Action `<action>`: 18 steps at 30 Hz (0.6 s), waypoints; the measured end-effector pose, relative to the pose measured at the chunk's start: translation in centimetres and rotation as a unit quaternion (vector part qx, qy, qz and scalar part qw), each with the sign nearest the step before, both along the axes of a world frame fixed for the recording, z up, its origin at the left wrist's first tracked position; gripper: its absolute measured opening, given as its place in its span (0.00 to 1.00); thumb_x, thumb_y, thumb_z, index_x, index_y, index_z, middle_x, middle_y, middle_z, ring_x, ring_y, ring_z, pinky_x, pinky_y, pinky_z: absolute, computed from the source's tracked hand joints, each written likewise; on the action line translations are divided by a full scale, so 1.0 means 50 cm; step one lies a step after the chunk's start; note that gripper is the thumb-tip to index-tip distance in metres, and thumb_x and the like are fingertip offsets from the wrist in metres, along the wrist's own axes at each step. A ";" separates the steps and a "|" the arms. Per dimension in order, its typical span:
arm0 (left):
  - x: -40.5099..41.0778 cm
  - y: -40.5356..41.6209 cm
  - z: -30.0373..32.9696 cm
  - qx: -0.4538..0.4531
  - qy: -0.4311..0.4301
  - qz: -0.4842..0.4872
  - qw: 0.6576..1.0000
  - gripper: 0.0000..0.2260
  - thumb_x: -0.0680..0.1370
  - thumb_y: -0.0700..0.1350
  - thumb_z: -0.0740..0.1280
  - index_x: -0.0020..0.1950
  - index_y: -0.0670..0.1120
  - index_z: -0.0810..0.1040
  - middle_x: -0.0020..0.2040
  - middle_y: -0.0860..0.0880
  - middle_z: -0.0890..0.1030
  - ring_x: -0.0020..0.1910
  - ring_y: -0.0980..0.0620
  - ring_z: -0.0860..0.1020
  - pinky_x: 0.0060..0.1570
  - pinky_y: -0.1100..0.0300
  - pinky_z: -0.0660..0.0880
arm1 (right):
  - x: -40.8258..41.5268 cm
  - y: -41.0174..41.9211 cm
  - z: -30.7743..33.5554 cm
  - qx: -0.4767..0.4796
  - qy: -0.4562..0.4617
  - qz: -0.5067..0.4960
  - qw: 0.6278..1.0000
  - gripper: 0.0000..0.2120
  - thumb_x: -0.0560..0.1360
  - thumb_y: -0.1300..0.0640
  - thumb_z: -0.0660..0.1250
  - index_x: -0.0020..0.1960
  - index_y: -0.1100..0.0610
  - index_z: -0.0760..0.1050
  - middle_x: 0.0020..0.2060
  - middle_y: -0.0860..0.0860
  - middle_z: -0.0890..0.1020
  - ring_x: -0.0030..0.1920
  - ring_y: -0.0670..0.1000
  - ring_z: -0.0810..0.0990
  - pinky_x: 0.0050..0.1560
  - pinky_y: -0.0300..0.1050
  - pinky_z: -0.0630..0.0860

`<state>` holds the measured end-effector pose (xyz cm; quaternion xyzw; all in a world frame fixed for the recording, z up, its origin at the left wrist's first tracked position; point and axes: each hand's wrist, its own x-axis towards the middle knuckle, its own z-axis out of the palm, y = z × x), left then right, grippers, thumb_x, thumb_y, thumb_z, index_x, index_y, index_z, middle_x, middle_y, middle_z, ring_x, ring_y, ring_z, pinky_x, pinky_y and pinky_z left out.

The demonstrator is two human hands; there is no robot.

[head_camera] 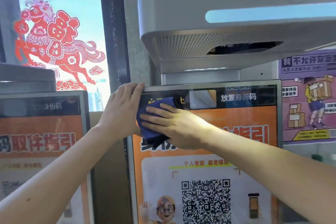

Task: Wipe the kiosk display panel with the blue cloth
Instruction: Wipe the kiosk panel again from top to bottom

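The right hand (pixel 174 125) reaches across from the right with straight fingers spread flat, pressing a folded dark blue cloth (pixel 152 131) against the upper left part of the glossy orange kiosk display panel (pixel 205 169), while the left hand (pixel 121 109) grasps the panel's top left corner, fingers curled over its grey frame. A grey scanner hood (pixel 227 23) with a blue light strip overhangs the screen, a second kiosk screen (pixel 41 142) stands left, beneath a window bearing a red paper-cut horse (pixel 52 42), and a purple poster (pixel 309 96) hangs right
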<state>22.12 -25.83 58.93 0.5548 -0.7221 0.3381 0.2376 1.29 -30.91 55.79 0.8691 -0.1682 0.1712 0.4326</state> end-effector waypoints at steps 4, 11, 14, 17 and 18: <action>-0.014 -0.001 0.002 0.007 -0.013 0.025 1.000 0.65 0.54 0.68 0.80 0.80 0.51 0.48 0.72 0.44 0.60 0.72 0.43 0.57 0.73 0.46 0.58 | -0.049 0.004 0.029 -0.024 -0.120 -0.051 0.991 0.33 0.75 0.56 0.62 0.79 0.55 0.60 0.79 0.53 0.59 0.80 0.57 0.53 0.79 0.55 0.48; -0.078 -0.008 0.009 -0.027 -0.035 0.035 0.998 0.57 0.55 0.73 0.74 0.74 0.44 0.57 0.64 0.45 0.65 0.62 0.43 0.65 0.71 0.48 0.61 | -0.094 -0.002 0.001 -0.047 -0.004 -0.066 0.997 0.34 0.75 0.54 0.59 0.80 0.54 0.57 0.80 0.53 0.57 0.80 0.58 0.51 0.78 0.59 0.53; -0.088 -0.012 0.006 -0.025 -0.058 0.080 0.995 0.61 0.55 0.75 0.73 0.77 0.49 0.49 0.64 0.45 0.63 0.64 0.42 0.63 0.72 0.47 0.60 | -0.125 -0.005 0.024 -0.058 -0.068 -0.059 0.994 0.33 0.75 0.56 0.60 0.80 0.54 0.59 0.79 0.52 0.59 0.80 0.57 0.54 0.78 0.58 0.55; -0.099 -0.012 0.009 -0.019 -0.032 0.079 0.996 0.60 0.54 0.75 0.73 0.75 0.48 0.52 0.64 0.44 0.63 0.64 0.42 0.63 0.72 0.45 0.58 | -0.128 -0.006 0.019 -0.055 -0.154 -0.070 0.984 0.36 0.73 0.55 0.65 0.80 0.54 0.59 0.80 0.54 0.57 0.80 0.59 0.52 0.78 0.58 0.52; -0.107 -0.014 0.009 -0.019 -0.026 0.076 0.997 0.59 0.55 0.75 0.73 0.74 0.47 0.53 0.64 0.44 0.63 0.64 0.42 0.64 0.73 0.44 0.57 | -0.127 -0.007 0.009 -0.054 -0.147 -0.070 0.985 0.37 0.72 0.55 0.66 0.80 0.55 0.59 0.80 0.54 0.57 0.80 0.59 0.52 0.78 0.58 0.51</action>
